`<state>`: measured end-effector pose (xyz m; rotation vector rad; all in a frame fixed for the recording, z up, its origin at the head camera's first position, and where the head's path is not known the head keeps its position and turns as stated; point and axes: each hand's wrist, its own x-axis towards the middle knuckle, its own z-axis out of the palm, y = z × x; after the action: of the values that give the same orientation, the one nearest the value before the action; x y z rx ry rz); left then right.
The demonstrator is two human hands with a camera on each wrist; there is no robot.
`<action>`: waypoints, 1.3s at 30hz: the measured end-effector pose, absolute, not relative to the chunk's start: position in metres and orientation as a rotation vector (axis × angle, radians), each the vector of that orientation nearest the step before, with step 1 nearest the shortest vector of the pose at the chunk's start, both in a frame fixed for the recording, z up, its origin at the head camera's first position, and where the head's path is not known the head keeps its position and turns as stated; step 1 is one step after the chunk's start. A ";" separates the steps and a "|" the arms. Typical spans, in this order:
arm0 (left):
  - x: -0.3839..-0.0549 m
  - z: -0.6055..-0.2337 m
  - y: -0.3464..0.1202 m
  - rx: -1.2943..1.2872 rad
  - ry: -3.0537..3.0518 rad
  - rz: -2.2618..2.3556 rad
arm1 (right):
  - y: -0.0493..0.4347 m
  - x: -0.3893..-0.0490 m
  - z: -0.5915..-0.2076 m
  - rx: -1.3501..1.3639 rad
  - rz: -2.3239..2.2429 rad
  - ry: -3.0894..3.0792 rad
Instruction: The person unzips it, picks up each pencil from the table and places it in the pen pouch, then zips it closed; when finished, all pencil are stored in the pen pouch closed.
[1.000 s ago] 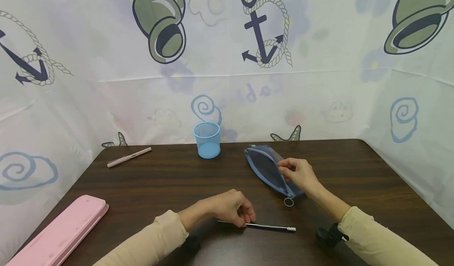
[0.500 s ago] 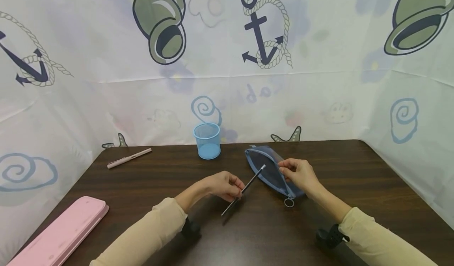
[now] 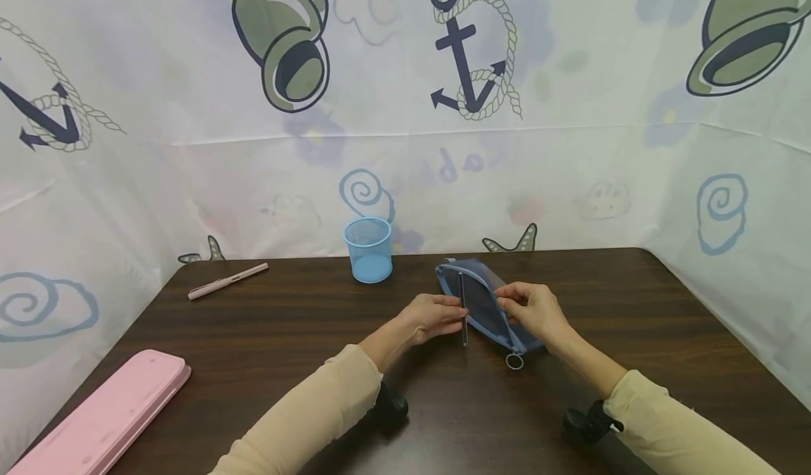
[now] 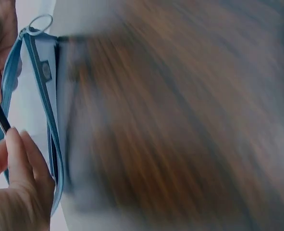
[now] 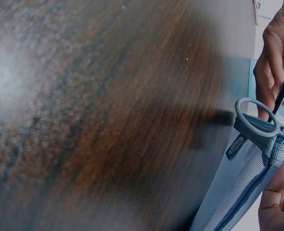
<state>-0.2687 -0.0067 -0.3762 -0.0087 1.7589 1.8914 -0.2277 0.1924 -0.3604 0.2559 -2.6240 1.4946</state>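
Your left hand [image 3: 434, 318] pinches one slim dark pencil [image 3: 463, 309] between thumb and fingertips, fingers curled round its middle. The pencil stands nearly upright, its upper end over the open mouth of the blue mesh zip pouch [image 3: 476, 299], its lower end just off the pouch's left edge. In the left wrist view the same fingers [image 4: 17, 163] close on the dark shaft right beside the pouch's zip line.

Your right hand [image 3: 531, 310] pinches the pouch's upper lip with thumb and forefinger, the other fingers curled behind, holding the mouth apart. The pouch lies on the dark wooden table [image 3: 266, 341], between your two hands, with one round zip ring [image 3: 514, 361] at its near end; the right wrist view shows that ring [image 5: 255, 115] grey and standing up from the slider.

Taking the pouch as the landmark: one light blue mesh cup [image 3: 368, 248] stands upright to its left, toward the back edge of the table. One pale pink pen [image 3: 228, 281] lies farther left of the cup. One pink pencil case [image 3: 101, 419], closed, lies well to the pouch's left at the table's near corner.

No brand or readable writing shows on the pouch, pencil, cup, pen or case; a small tab by the zip is too blurred to read.
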 end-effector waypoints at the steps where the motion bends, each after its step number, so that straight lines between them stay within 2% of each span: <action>1: -0.269 -0.377 -0.004 -0.014 1.753 1.915 | 0.192 -0.228 -0.360 0.257 1.497 -2.623; 24: -0.257 -0.385 0.043 -0.126 1.706 2.181 | 0.191 -0.227 -0.361 0.280 1.505 -2.621; 32: -0.252 -0.383 0.040 -0.097 1.696 2.186 | 0.192 -0.226 -0.362 0.286 1.510 -2.621; 39: -0.261 -0.380 0.015 -0.003 1.924 2.165 | 0.195 -0.228 -0.363 0.294 1.506 -2.625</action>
<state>-0.2609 0.0148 -0.3802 -0.0027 1.9244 2.1655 -0.2275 0.1954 -0.3630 0.2938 -2.6253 1.5060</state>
